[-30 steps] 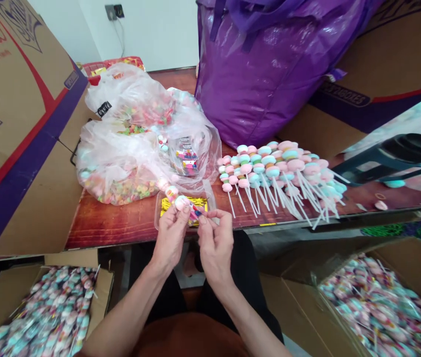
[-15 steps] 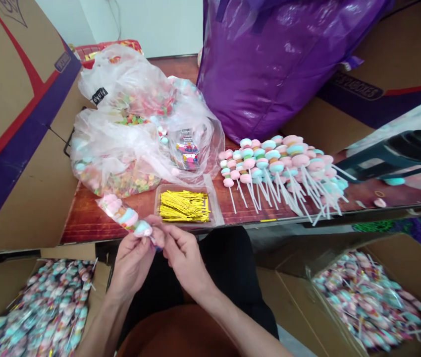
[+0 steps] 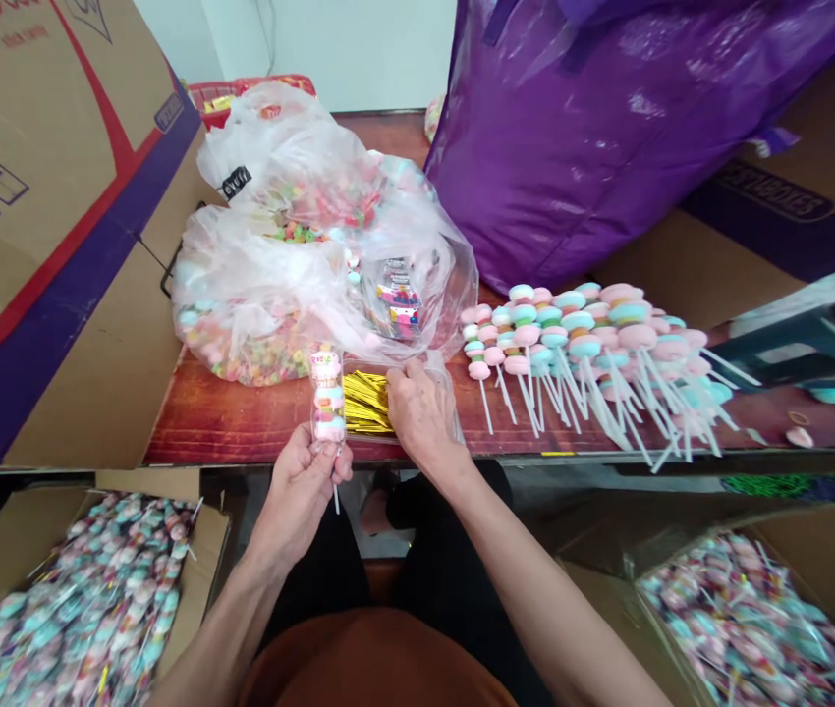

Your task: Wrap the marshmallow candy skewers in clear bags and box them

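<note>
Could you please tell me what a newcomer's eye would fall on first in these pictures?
Most likely the large, shiny purple bag at the back of the table, right of centre. In front of it lies a pile of pink and blue candy sticks. Near the middle, the left hand holds a wrapped candy stick upright, while the right hand is at the bright golden strips.

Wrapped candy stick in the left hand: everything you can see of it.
The candy stick is a stack of puffy-looking pink, white and pale-blue pieces with orange-brown between, inside a clear, shiny wrapper that looks like plastic, printed in colour near the top. It stands nearly upright, candy end up. The left hand grips it just below the candy; the white stick pokes out beneath. In view, it is just left of the gold strips.
</note>
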The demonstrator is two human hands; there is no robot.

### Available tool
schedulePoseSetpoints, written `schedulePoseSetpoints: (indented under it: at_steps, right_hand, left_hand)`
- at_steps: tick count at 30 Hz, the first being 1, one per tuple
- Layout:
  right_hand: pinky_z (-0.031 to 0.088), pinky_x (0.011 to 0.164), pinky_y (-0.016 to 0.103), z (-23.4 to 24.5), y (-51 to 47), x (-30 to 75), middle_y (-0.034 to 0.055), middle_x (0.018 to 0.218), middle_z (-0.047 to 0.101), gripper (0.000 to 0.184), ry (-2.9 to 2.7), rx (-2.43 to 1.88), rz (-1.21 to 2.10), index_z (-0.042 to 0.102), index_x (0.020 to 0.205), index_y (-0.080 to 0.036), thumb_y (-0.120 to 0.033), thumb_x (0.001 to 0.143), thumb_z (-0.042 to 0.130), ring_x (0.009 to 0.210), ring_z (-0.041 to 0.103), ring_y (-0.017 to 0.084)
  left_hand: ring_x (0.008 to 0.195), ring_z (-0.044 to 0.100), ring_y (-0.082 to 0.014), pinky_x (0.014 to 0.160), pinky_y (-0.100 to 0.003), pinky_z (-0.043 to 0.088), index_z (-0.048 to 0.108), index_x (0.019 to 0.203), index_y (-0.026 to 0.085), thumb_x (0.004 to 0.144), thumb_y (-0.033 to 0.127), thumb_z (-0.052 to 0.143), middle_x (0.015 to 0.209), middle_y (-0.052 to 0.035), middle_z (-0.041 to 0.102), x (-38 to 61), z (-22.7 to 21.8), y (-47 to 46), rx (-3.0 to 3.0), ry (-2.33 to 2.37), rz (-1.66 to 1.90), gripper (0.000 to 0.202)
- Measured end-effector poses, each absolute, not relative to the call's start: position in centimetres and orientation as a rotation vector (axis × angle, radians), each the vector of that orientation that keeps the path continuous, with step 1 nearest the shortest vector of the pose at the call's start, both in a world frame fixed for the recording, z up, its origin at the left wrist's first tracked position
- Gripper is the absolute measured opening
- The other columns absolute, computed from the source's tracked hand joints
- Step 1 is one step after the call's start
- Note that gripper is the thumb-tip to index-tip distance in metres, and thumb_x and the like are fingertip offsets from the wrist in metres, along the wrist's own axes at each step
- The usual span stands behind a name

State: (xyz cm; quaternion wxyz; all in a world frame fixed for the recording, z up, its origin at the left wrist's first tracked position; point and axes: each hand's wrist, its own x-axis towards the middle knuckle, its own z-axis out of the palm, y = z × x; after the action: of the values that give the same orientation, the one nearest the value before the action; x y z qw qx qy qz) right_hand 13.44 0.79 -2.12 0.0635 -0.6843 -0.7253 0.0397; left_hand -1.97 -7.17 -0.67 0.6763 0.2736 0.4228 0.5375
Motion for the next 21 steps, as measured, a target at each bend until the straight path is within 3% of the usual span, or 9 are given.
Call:
schedulePoseSetpoints:
  at_steps: [4, 8, 11, 16, 19, 21]
  right_hand:
    - [0.039, 0.068, 0.032, -1.7, 0.1, 13.4, 0.0136, 0.105, 0.064, 0.032, -2.185, -2.069, 0.094, 0.067, 0.108, -0.016, -0.012, 0.097, 0.037, 0.082, 0.059, 0.023]
    - [0.036, 0.063, 0.030, -1.3, -0.5, 14.3, 0.0115, 0.104, 0.066, 0.029, -2.131, -2.035, 0.166, 0.067, 0.107, -0.021, -0.013, 0.097, 0.042, 0.089, 0.060, 0.024]
    - [0.034, 0.060, 0.029, -1.4, -0.8, 15.2, 0.0095, 0.096, 0.068, 0.028, -2.024, -2.040, 0.290, 0.069, 0.102, -0.022, -0.013, 0.095, 0.043, 0.082, 0.060, 0.023]
    - [0.040, 0.067, 0.031, -1.3, -1.7, 16.5, 0.0066, 0.086, 0.067, 0.022, -1.679, -1.766, 0.386, 0.070, 0.089, -0.021, -0.020, 0.092, 0.049, 0.076, 0.059, 0.021]
    - [0.044, 0.068, 0.030, -0.8, -3.1, 16.7, 0.0023, 0.080, 0.067, 0.015, -1.390, -1.502, 0.640, 0.068, 0.084, -0.021, -0.027, 0.091, 0.056, 0.070, 0.058, 0.018]
    - [0.046, 0.066, 0.029, -0.4, -4.2, 16.4, 0.0007, 0.078, 0.068, 0.013, -1.296, -1.370, 0.870, 0.069, 0.083, -0.021, -0.030, 0.088, 0.062, 0.068, 0.058, 0.017]
  left_hand:
    - [0.057, 0.043, -0.0063, 0.058, -0.020, 0.038, 0.050, 0.079, 0.018, 0.076, 0.031, 0.081, 0.062, 0.0051, 0.051, -1.9, -0.5, -6.6, 0.509, 0.889, 1.250, 0.034]
    - [0.057, 0.046, -0.0057, 0.056, -0.018, 0.038, 0.055, 0.082, 0.017, 0.073, 0.030, 0.084, 0.065, 0.0036, 0.055, -1.8, -0.3, -6.1, 0.489, 0.938, 1.283, 0.032]
    - [0.053, 0.040, -0.0037, 0.051, -0.016, 0.032, 0.061, 0.086, 0.016, 0.072, 0.031, 0.083, 0.068, 0.0023, 0.056, -1.4, 0.0, -5.7, 0.507, 0.959, 1.306, 0.030]
    - [0.053, 0.032, -0.0030, 0.047, -0.017, 0.025, 0.066, 0.090, 0.013, 0.071, 0.030, 0.082, 0.068, 0.0021, 0.052, -0.4, 0.2, -4.8, 0.506, 1.006, 1.323, 0.030]
    - [0.050, 0.029, -0.0036, 0.046, -0.018, 0.022, 0.063, 0.086, 0.014, 0.076, 0.034, 0.077, 0.067, 0.0032, 0.049, 0.3, -0.1, -4.3, 0.570, 1.046, 1.299, 0.026]
    - [0.053, 0.034, -0.0054, 0.047, -0.019, 0.024, 0.060, 0.093, 0.017, 0.081, 0.035, 0.072, 0.068, 0.0037, 0.050, 0.8, -0.6, -4.2, 0.650, 1.088, 1.320, 0.025]
